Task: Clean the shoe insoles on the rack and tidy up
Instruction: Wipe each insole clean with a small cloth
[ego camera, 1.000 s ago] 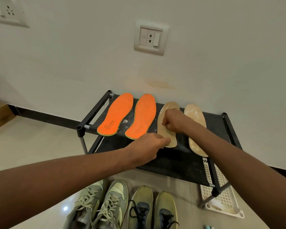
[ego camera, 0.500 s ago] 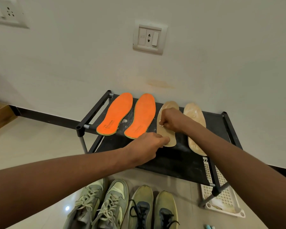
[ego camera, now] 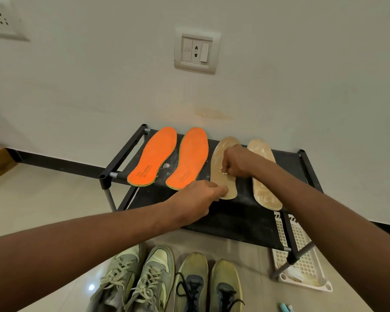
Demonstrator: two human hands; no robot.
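The tan insole (ego camera: 221, 174) lies 3rd of 4 on the black rack (ego camera: 234, 217). The left hand (ego camera: 198, 197) pinches its heel end, probably to steady it, while the right hand (ego camera: 236, 163), fingers curled around a small white wad (ego camera: 223, 171), rubs its middle.

Two pairs of shoes (ego camera: 167, 282) are set in front of a wall socket (ego camera: 196, 50); a white basket (ego camera: 302, 262) lies below it, rightward.
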